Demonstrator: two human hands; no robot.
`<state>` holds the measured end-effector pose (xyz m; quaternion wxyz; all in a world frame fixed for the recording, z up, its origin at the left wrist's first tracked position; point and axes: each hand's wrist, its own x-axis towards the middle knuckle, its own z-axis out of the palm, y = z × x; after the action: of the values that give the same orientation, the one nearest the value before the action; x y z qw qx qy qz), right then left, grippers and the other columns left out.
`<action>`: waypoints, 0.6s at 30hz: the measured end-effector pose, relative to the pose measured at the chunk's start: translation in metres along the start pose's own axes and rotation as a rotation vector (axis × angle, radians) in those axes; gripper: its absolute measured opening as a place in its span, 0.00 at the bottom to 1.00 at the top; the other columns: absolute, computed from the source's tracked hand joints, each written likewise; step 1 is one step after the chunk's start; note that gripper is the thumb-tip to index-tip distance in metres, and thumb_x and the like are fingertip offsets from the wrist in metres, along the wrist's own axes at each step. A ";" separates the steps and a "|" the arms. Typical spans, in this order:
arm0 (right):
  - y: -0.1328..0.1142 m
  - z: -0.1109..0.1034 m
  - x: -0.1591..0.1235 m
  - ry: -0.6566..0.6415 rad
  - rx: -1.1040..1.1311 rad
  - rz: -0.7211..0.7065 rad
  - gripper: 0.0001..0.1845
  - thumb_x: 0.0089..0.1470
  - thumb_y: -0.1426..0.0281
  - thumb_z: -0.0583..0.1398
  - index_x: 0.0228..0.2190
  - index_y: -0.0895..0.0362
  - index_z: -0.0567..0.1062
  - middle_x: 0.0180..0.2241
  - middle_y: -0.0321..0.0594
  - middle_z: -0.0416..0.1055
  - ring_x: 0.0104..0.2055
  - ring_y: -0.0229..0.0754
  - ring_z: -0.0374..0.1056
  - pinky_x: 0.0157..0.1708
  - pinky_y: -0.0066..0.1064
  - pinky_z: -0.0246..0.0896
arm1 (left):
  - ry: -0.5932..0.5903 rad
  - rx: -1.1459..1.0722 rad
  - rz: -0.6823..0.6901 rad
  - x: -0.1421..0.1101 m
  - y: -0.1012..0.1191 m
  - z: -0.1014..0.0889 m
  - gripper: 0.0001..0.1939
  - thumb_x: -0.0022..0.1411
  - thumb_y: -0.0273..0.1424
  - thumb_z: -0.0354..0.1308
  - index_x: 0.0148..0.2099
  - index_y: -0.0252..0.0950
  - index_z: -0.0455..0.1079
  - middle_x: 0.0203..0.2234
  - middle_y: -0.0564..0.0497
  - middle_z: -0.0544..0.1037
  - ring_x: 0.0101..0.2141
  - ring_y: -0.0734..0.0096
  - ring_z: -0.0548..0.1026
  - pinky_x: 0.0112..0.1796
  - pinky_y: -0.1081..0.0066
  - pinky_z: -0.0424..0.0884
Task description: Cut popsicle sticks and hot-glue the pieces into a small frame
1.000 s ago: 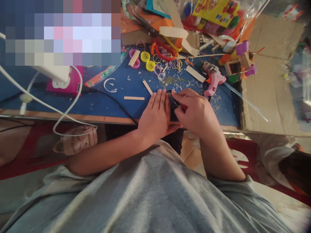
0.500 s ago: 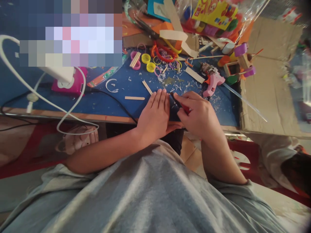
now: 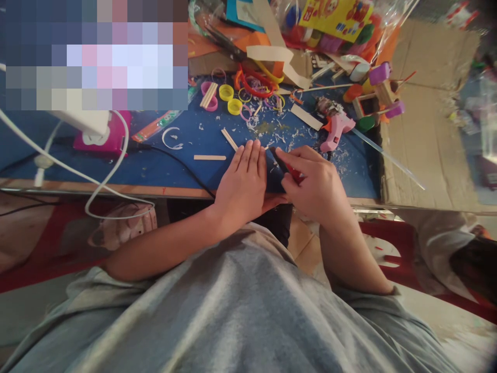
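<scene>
My left hand [image 3: 244, 178] lies flat on the blue tabletop, fingers stretched out and close together. Beside its fingertips two wooden craft sticks [image 3: 228, 138] lie at a slant, their lower ends close to the hand. Another craft stick [image 3: 209, 157] rests level to the left. My right hand [image 3: 314, 181] is closed around a red and black craft knife [image 3: 286, 166], its dark front end pointing down at the table just right of my left fingers. A small pale bit shows at that end. What lies under my left palm is hidden.
A pink glue gun [image 3: 337, 132] with a clear glue stick lies right of the hands, near a cardboard sheet [image 3: 407, 114]. Scissors [image 3: 256, 83], yellow rings [image 3: 234, 106] and white scraps are behind. At left, a charger in a magenta socket block [image 3: 116, 140] trails cables.
The whole view has shifted slightly, so things appear a little further left. Both hands keep nearly the same pose, with the knife still beside my left fingers.
</scene>
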<state>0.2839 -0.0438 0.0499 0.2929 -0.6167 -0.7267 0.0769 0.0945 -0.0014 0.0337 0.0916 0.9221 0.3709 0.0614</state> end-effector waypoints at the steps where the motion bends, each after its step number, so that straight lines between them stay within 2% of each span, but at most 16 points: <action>1: 0.000 0.001 0.001 -0.001 0.002 -0.006 0.32 0.58 0.79 0.60 0.61 0.58 0.87 0.49 0.49 0.86 0.44 0.48 0.83 0.49 0.41 0.83 | 0.006 0.004 0.002 0.000 0.000 0.001 0.63 0.77 0.63 0.57 0.81 0.05 0.49 0.80 0.12 0.52 0.83 0.27 0.53 0.82 0.40 0.50; 5: 0.000 0.003 0.004 -0.002 0.008 -0.019 0.32 0.58 0.79 0.59 0.61 0.58 0.86 0.47 0.48 0.85 0.43 0.48 0.82 0.48 0.41 0.83 | 0.016 0.026 0.006 -0.001 0.000 0.004 0.65 0.75 0.64 0.59 0.81 0.04 0.49 0.80 0.11 0.53 0.82 0.26 0.54 0.82 0.40 0.52; 9: 0.000 0.002 0.006 0.014 0.016 0.008 0.32 0.58 0.79 0.59 0.61 0.56 0.87 0.48 0.49 0.85 0.46 0.51 0.83 0.51 0.45 0.83 | 0.041 0.008 0.013 -0.002 0.000 0.006 0.64 0.75 0.63 0.60 0.81 0.04 0.50 0.80 0.12 0.54 0.82 0.26 0.55 0.81 0.40 0.53; 13: 0.000 -0.004 0.005 0.027 0.022 0.014 0.31 0.59 0.78 0.59 0.61 0.59 0.87 0.49 0.52 0.85 0.47 0.54 0.83 0.52 0.48 0.84 | 0.070 -0.003 0.017 -0.003 -0.001 0.010 0.63 0.76 0.63 0.59 0.81 0.05 0.51 0.80 0.13 0.55 0.81 0.26 0.57 0.81 0.38 0.54; 18: -0.001 -0.014 -0.003 0.023 0.058 0.051 0.31 0.62 0.75 0.60 0.62 0.53 0.86 0.49 0.49 0.84 0.48 0.52 0.83 0.54 0.50 0.83 | 0.089 0.006 0.048 -0.008 -0.003 0.011 0.61 0.77 0.62 0.58 0.81 0.06 0.53 0.79 0.13 0.56 0.81 0.26 0.57 0.81 0.39 0.57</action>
<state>0.2905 -0.0503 0.0606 0.3170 -0.6272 -0.7046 0.0984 0.0886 -0.0059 0.0218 0.0709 0.9274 0.3524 0.1035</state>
